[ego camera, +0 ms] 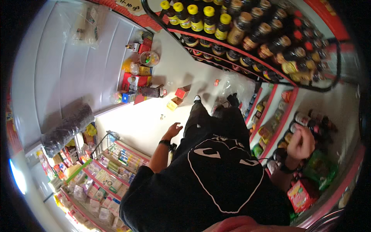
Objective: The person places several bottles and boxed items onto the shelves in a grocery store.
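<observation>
My left hand [174,130] hangs beside my left leg over the pale floor, its fingers apart and holding nothing; a dark band circles the wrist. On the other side, my right hand [301,142] is raised with curled fingers, blurred by motion, and I see nothing clearly held in it. It overlaps my view of dark bottles [302,118] on the side shelving, and contact cannot be told. A red package [301,195] and a green wrapped pack [320,169] lie near the right forearm. Dark-capped and yellow-capped bottles [196,21] fill a rack ahead.
Open cardboard boxes [174,103] and a small red item [216,82] lie on the floor. Clear plastic film [233,87] is near my feet. Boxes and a round tub [149,59] line the left wall. Shelves of packaged goods [111,181] stand at lower left.
</observation>
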{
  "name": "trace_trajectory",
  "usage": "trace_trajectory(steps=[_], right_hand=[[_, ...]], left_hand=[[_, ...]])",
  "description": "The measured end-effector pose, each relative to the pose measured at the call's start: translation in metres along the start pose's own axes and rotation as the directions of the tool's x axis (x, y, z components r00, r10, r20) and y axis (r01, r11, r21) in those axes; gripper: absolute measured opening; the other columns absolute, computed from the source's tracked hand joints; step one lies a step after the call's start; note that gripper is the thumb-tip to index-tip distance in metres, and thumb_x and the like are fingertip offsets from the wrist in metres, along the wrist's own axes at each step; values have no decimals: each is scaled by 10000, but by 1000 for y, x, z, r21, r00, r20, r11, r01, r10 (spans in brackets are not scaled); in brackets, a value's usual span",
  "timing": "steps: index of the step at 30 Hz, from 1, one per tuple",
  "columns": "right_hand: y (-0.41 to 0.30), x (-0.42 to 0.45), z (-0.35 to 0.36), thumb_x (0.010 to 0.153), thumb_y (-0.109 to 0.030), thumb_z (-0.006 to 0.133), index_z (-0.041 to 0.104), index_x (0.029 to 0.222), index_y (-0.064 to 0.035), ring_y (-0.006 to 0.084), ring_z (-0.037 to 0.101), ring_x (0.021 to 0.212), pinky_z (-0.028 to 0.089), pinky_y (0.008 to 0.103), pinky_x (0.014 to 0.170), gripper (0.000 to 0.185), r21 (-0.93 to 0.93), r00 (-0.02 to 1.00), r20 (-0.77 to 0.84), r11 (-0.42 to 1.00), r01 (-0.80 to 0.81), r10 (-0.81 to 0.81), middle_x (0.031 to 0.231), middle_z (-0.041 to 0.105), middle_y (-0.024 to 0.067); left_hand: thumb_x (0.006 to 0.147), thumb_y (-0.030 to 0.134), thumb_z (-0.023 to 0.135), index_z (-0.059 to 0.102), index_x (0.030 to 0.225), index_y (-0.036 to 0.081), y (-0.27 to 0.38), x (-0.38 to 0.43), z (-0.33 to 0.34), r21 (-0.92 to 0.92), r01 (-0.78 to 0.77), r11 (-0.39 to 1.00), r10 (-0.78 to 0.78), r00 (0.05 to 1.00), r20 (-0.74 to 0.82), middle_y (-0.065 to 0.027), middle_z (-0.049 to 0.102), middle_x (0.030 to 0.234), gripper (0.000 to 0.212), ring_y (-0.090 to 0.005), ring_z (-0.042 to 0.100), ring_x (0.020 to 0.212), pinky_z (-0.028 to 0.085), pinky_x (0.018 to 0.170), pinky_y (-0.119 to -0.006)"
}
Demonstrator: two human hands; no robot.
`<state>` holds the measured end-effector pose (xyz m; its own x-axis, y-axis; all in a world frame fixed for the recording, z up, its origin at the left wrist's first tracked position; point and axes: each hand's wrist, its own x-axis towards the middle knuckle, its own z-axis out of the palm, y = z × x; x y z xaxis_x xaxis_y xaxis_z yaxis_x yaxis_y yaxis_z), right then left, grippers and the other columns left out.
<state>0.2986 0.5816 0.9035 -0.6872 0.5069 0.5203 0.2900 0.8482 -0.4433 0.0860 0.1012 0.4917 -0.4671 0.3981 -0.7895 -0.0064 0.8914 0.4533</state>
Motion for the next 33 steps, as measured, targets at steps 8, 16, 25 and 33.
trace_trajectory(steps=[8, 16, 25, 33], right_hand=[[83, -21, 345, 891, -241, 698, 630, 1126, -35, 295, 648, 680, 521, 371, 596, 320, 210, 545, 817, 977, 22, -188, 831, 681, 129], [142, -265, 566, 917, -293, 682, 580, 1226, -38, 258, 650, 716, 503, 382, 645, 413, -38, -84, 996, 773, -634, -21, 780, 664, 111], [180, -394, 600, 927, -289, 679, 591, 1206, -11, 207, 650, 781, 513, 387, 666, 403, -301, -295, 950, 549, -780, 102, 815, 663, 99], [170, -353, 597, 992, -187, 561, 573, 1233, -43, 35, 389, 549, 288, 200, 508, 281, -234, -232, 926, -29, -972, 298, 754, 607, 35]], left_hand=[[846, 438, 722, 483, 1341, 42, -177, 169, 63, 56, -87, 995, 97, 973, -210, -245, 621, 1177, 678, -399, 618, 1065, 517, 889, -478], [777, 446, 764, 380, 1424, 14, -203, 349, 96, -270, 260, 927, -338, 892, -301, -314, 530, 1308, 867, -452, 549, 1191, 470, 1008, -484], [628, 682, 814, 349, 1436, -1, -281, 528, 153, -771, 97, 629, -458, 848, -267, -220, 484, 1415, 1155, -350, 467, 1329, 424, 1055, -449], [468, 646, 899, 137, 1456, -53, -271, 608, 151, -679, 644, 353, -934, 283, -217, -235, 418, 1381, 1431, -373, 436, 1329, 421, 1083, -459]])
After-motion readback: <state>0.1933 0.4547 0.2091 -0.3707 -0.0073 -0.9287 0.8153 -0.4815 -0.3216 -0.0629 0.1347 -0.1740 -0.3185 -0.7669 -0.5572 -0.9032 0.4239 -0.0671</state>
